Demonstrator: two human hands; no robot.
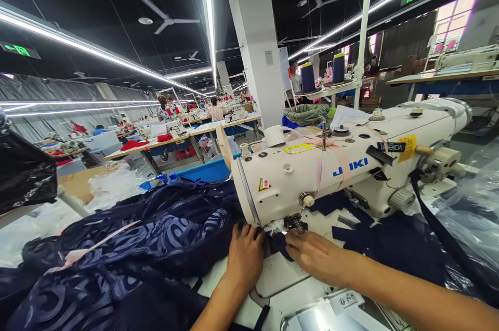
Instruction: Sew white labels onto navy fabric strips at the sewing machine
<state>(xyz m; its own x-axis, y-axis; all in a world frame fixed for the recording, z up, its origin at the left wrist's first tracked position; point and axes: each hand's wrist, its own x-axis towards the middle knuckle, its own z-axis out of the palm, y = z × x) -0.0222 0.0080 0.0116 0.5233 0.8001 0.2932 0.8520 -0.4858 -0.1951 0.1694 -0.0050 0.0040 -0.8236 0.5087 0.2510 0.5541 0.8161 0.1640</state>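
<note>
A white sewing machine (288, 175) with a blue brand name on its arm stands in front of me. My left hand (245, 254) is at the left of the needle area, its fingers bent down and closed on navy fabric by the machine head. On the other side, my right hand (316, 257) pinches the edge of a small navy fabric piece (281, 246) under the presser area. The needle itself is hidden. To the left lies a large heap of navy patterned fabric (163, 237), partly sheer, running up to my left hand.
Flat navy pieces (390, 242) lie right of the machine, near a hanging navy strip (440, 227) and clear plastic (475, 185). Two navy thread cones (307, 79) stand behind. A black plastic bag (23, 164) is at far left. People and other sewing tables (187, 138) are farther back.
</note>
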